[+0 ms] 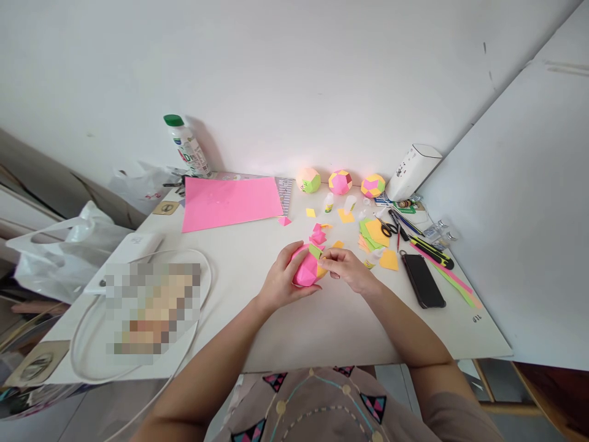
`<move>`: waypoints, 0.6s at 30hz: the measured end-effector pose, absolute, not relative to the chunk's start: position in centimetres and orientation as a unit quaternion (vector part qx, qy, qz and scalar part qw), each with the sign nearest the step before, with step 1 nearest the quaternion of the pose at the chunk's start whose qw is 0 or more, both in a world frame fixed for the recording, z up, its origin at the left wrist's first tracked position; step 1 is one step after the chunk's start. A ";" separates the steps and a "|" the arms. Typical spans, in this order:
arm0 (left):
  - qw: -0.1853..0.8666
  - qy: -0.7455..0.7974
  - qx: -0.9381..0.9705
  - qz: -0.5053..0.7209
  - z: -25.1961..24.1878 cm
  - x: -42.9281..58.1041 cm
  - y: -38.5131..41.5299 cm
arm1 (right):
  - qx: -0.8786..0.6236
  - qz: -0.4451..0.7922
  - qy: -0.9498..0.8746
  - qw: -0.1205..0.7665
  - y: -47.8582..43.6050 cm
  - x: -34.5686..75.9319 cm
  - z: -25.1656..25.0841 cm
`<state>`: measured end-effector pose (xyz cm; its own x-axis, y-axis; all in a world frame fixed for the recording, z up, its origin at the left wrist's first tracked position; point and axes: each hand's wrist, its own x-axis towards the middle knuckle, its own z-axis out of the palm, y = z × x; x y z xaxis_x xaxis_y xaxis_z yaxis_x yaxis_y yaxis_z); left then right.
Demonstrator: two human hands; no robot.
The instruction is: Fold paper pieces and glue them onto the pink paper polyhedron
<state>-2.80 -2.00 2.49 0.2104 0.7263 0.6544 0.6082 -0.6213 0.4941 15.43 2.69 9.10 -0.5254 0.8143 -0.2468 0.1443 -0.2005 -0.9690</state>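
My left hand (284, 276) is wrapped around the left side of a paper ball (305, 271), mostly pink with a green and an orange-yellow face. At its right edge, my right hand (343, 267) pinches near the green and yellow faces; whether a loose piece or the ball's edge is between its fingers is hidden. Just beyond the ball lie small folded pink paper pieces (317, 234). Three finished multicoloured paper balls stand by the wall: a peach and green one (309, 180), a pink and yellow one (340, 182), and another pink, yellow and green one (373, 185).
A pink sheet (232, 202) lies over a ruler (286, 195) at the back left, near a green-capped bottle (188, 147). To the right are paper squares (377, 233), scissors (389, 229), a yellow-black cutter (432, 253) and a phone (423, 280). A white cable (209, 270) loops at left.
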 end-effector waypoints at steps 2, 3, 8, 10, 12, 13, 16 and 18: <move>0.072 0.437 0.775 0.451 2.5 -2.8 -2.0 | -0.415 0.651 -0.580 0.258 2.6 15.4 9.1; 0.075 0.437 0.774 0.452 2.4 -2.8 -2.0 | -0.416 0.651 -0.582 0.256 2.6 15.4 9.2; 0.106 0.426 0.755 0.488 2.4 -2.7 -1.9 | -0.410 0.650 -0.590 0.246 2.6 15.6 9.7; 0.128 0.430 0.745 0.494 2.3 -2.6 -2.0 | -0.409 0.653 -0.586 0.249 2.7 15.8 9.8; 0.155 0.438 0.733 0.497 2.3 -2.4 -2.0 | -0.411 0.654 -0.583 0.252 2.8 15.9 10.0; 0.171 0.440 0.725 0.502 2.3 -2.4 -2.1 | -0.411 0.651 -0.585 0.255 2.8 16.0 10.1; 0.240 0.441 0.688 0.524 2.4 -2.2 -2.2 | -0.417 0.623 -0.596 0.288 2.8 16.1 10.4; 0.307 0.434 0.653 0.540 2.5 -2.0 -2.3 | -0.424 0.586 -0.610 0.325 2.6 16.1 10.7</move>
